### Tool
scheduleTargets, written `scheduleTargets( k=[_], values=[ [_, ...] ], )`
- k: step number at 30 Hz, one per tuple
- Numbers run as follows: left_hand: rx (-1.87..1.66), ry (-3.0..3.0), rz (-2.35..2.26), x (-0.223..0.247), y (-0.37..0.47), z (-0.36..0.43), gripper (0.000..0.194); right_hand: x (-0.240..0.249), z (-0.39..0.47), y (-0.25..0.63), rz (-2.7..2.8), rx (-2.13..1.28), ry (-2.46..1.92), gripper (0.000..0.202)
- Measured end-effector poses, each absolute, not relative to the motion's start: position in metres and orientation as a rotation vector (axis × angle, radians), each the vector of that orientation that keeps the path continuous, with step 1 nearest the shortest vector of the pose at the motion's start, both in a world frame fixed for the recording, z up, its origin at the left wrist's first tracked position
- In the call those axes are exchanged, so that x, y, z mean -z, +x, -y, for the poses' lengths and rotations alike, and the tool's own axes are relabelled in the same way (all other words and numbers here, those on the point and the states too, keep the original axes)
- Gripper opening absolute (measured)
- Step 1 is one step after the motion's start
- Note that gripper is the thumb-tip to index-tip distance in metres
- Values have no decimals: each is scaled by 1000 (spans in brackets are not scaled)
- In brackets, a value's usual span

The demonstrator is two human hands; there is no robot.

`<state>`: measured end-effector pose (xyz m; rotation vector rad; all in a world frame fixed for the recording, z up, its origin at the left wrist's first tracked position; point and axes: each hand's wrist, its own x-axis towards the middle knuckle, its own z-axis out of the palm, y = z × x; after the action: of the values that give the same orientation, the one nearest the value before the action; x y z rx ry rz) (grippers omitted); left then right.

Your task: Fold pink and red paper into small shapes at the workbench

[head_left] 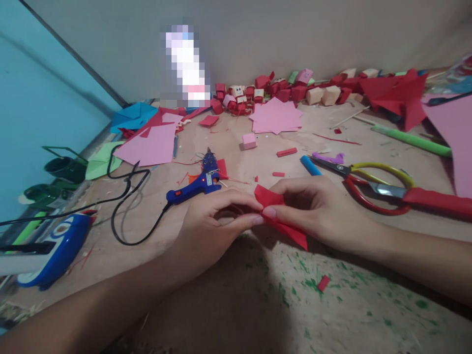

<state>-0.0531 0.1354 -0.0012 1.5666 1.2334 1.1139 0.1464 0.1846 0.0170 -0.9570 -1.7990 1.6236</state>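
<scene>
Between my two hands is a folded piece of red paper (291, 233), held a little above the tabletop. My left hand (217, 221) pinches its left edge between thumb and fingertips. With thumb and curled fingers, my right hand (313, 211) grips the same paper from the right, covering part of it. Beyond my left hand lies a blue hot glue gun (195, 187), its small light lit. Scissors with yellow and red handles (376, 184) rest beyond my right wrist, near a blue paper roll (310, 165). A pink paper cube (249, 141) sits farther back.
Small red and pale paper cubes (254, 93) line the wall. Pink sheets (276, 115) lie before them, and more pink paper (151, 145) lies left. A black cord (129, 243) loops beside a blue-and-white object (70, 255). A red-handled tool (438, 201) lies right.
</scene>
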Motion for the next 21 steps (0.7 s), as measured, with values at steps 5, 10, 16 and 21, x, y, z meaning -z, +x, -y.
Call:
scheduleTargets(
  k=[5,10,16,21],
  values=[
    [-1090,1722,-1245,0,-53,-136,12,-14,-185,147,1848,-1663,-949,15],
    [-1060,1821,-1238,0,-54,-135,17,-11,-185,149,1866,-1686,-931,16],
    [-1133,1555,-1202,2,-53,-132,13,-14,-185,149,1829,-1687,-944,17],
    [-1115,1326,-1169,1,-51,-133,19,-18,-185,147,1747,-1609,-951,15]
  ],
)
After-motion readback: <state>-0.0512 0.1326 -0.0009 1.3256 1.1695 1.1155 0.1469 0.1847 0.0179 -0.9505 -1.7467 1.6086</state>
